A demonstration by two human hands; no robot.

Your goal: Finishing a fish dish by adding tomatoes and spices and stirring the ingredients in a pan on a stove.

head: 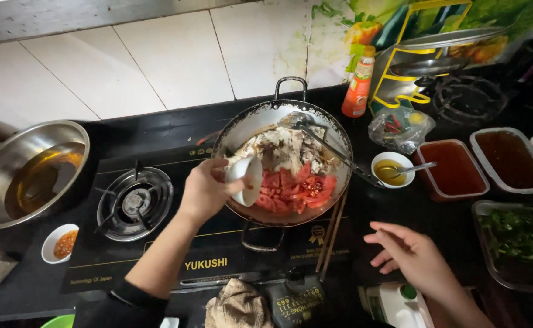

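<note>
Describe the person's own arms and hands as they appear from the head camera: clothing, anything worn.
Both hands are bare: no gloves, and no rings or watch that I can make out. The left hand leads into a bare forearm, with a dark, black-looking sleeve pushed up near the elbow. The right hand and its wrist are bare too; its sleeve, if any, is out of frame.

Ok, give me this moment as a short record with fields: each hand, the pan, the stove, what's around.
left hand: tips a small white bowl over the wok
right hand: open, empty, hovering above the black counter
wok: holds pale shredded food and tomato pieces; metal spatula rests inside
stove: left burner bare
nearby: chopsticks, sauce bowl with spoon, two tubs of red sauce, orange bottle, steel bowl
</note>
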